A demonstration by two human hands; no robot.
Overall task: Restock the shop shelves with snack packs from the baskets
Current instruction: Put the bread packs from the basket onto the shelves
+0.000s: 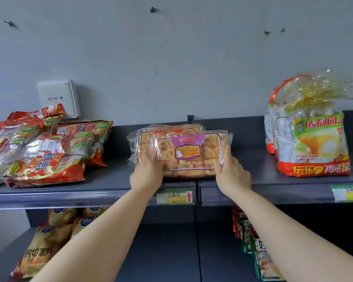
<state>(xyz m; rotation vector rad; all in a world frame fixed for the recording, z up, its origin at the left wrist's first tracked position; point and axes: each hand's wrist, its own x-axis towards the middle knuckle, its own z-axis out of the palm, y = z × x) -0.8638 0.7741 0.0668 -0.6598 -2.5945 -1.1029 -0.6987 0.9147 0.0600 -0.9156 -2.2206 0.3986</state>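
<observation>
A clear bread pack with a purple label (189, 153) lies on the middle of the top shelf (110, 180), stacked on another like pack (147, 135) that sticks out behind and to its left. My left hand (146, 174) grips the top pack's front left corner. My right hand (231, 171) grips its front right corner, thumb on the top face. No basket is in view.
Red and silver rice-cracker bags (47, 157) are piled at the shelf's left, a white box (58, 97) behind them. A tall cake bag (312, 139) stands at the right. The lower shelf holds yellow chip bags (41, 253) and green-red packs (259, 255). Price tags (174, 196) line the edge.
</observation>
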